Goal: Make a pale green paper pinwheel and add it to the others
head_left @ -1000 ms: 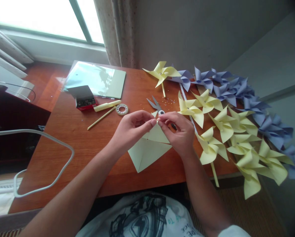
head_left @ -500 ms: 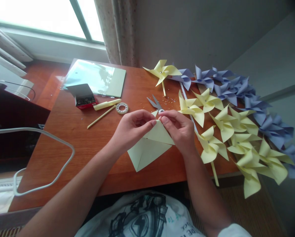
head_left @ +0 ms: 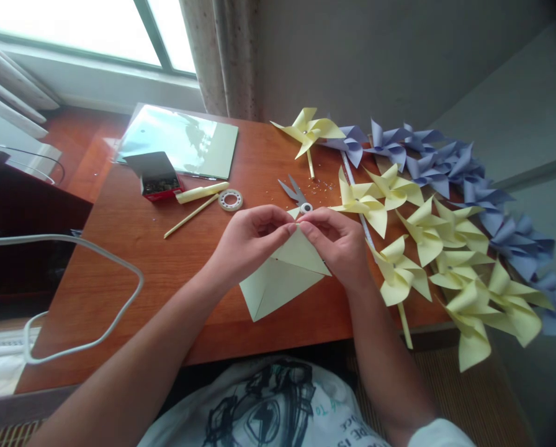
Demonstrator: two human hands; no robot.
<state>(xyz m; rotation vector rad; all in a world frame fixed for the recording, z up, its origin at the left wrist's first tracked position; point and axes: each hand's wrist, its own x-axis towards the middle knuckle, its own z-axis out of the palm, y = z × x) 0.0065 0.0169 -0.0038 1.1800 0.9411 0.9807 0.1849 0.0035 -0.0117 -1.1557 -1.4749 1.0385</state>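
A pale yellow sheet of paper (head_left: 278,282), creased and slit toward its middle, is held just over the table's front part. My left hand (head_left: 257,239) pinches its far corner between thumb and fingers. Close beside it, my right hand (head_left: 336,242) grips the same corner, the fingertips of both hands nearly touching. The fingers cover part of that corner. Right behind the hands lie scissors (head_left: 295,189) with their blades spread, the handles partly hidden by my fingers.
Yellow pinwheels (head_left: 394,270) and purple pinwheels (head_left: 520,245) crowd the right side. On the left are a tape roll (head_left: 230,200), a rolled paper stick (head_left: 192,216), a small open red box (head_left: 161,186) and a sleeve of paper sheets (head_left: 219,149). A white cable (head_left: 136,267) loops over the left edge.
My right fingertips have closed in slightly toward the left ones at the paper's corner. Otherwise the hands and paper stay nearly in place; the view shifts slightly.
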